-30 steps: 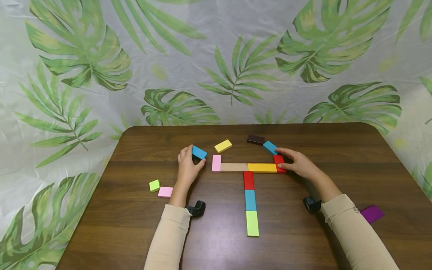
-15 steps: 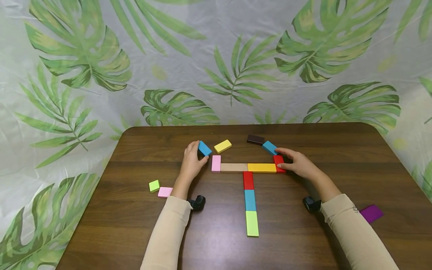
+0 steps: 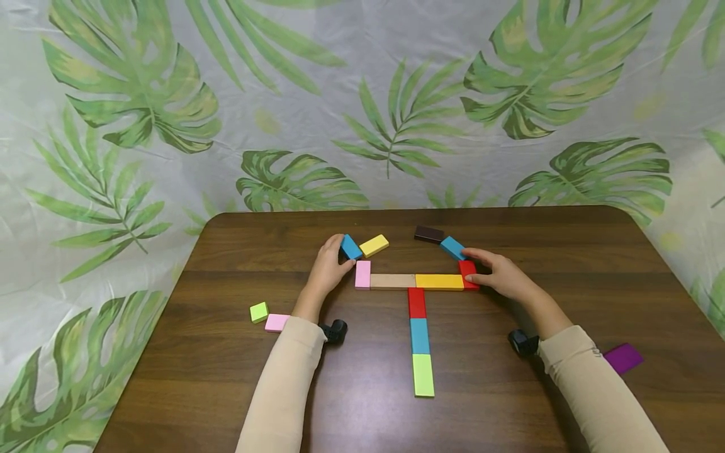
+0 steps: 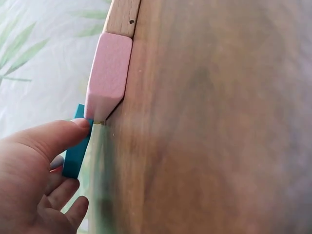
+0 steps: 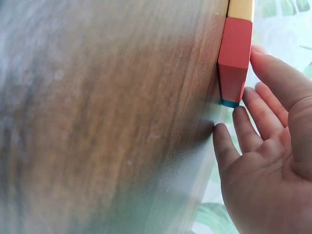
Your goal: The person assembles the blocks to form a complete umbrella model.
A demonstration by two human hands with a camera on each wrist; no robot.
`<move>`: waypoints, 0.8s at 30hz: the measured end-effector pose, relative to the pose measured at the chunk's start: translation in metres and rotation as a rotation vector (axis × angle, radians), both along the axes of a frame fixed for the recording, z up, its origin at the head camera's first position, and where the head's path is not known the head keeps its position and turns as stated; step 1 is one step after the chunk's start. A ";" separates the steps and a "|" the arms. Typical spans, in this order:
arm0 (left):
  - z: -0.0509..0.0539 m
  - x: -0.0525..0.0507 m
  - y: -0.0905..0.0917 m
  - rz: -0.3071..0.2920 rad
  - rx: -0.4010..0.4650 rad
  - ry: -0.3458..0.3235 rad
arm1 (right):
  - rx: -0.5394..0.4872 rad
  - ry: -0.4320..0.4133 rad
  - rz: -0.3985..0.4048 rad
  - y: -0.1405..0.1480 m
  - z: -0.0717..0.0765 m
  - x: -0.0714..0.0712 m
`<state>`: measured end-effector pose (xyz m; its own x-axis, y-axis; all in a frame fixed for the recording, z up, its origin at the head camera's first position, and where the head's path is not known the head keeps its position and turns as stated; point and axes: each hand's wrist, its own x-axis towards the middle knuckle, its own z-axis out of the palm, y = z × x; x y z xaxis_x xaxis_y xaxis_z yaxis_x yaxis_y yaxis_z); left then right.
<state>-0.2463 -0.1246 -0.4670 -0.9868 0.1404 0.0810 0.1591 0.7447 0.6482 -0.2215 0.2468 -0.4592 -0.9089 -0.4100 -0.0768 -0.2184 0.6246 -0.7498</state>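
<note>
My left hand [image 3: 328, 267] pinches a blue block [image 3: 351, 246] between thumb and fingers; the block stands slanted behind a pink block [image 3: 363, 275], its far corner by a yellow block [image 3: 374, 245]. In the left wrist view the thumb lies along the teal-looking blue block [image 4: 77, 148], right beside the pink block [image 4: 109, 70]. My right hand [image 3: 501, 274] has its thumb on a red block [image 3: 467, 274], and its forefinger reaches the near end of another blue block [image 3: 452, 247]. Loosely extended fingers surround the red block [image 5: 236, 46] in the right wrist view.
A tan block [image 3: 393, 281] and an orange one [image 3: 439, 282] join pink to red. Below runs a column of red [image 3: 416, 303], blue [image 3: 420, 336] and green [image 3: 423, 375] blocks. A dark block [image 3: 429, 234] lies behind; green [image 3: 259, 312], pink [image 3: 276, 323] and purple [image 3: 623, 358] blocks lie aside.
My left hand has brought the blue block rightward and slightly back, turning it steeper, until it sits beside the yellow block. The right hand and the other blocks look unmoved.
</note>
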 end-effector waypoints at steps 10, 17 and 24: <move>0.004 -0.009 0.004 -0.047 -0.013 -0.022 | -0.007 0.025 0.002 0.001 -0.002 0.000; 0.008 -0.015 0.008 -0.081 -0.050 -0.039 | -0.001 0.031 0.000 0.000 -0.001 0.000; 0.009 -0.020 0.016 -0.105 -0.049 -0.056 | -0.003 0.033 -0.001 0.001 -0.001 0.000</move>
